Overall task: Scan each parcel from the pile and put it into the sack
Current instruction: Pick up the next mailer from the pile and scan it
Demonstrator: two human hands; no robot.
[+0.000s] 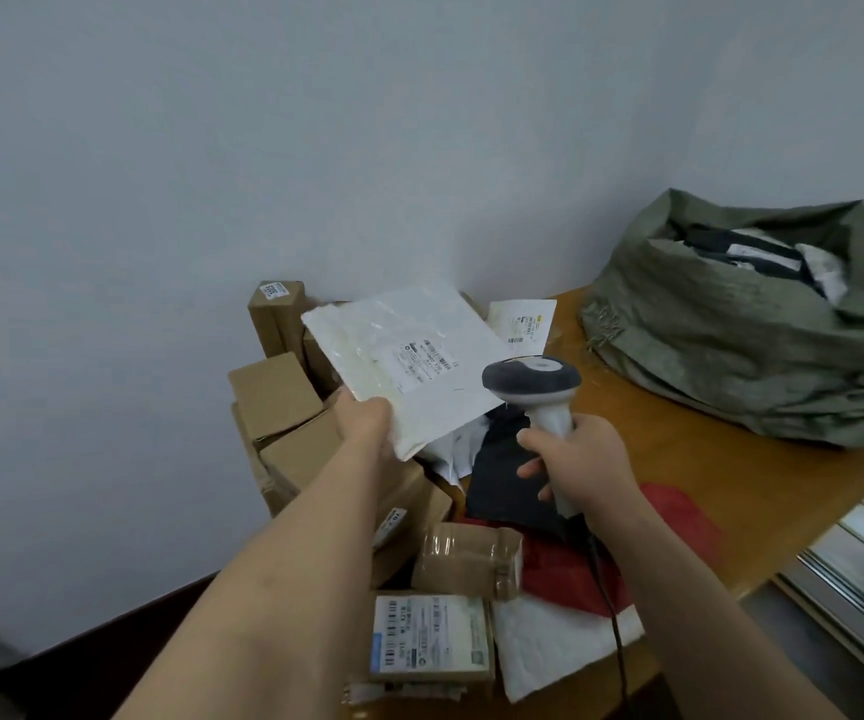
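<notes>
Left hand (364, 415) extended forward, grip pinching lower corner of white mailer parcel (409, 361), held tilted above parcel pile (419, 511), label up. Right hand (583, 459) wrapped around barcode scanner (536, 389) handle, head aimed toward label. Green woven sack (731, 345) open on counter (679, 459), far right.

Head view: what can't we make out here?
- Label on the white parcel in the left hand: print too small to read.
- Scanner in the right hand: window faces away.
- Sack: contents mostly hidden by its folded rim.
- Pile: lower parcels hidden by the forearms.
</notes>
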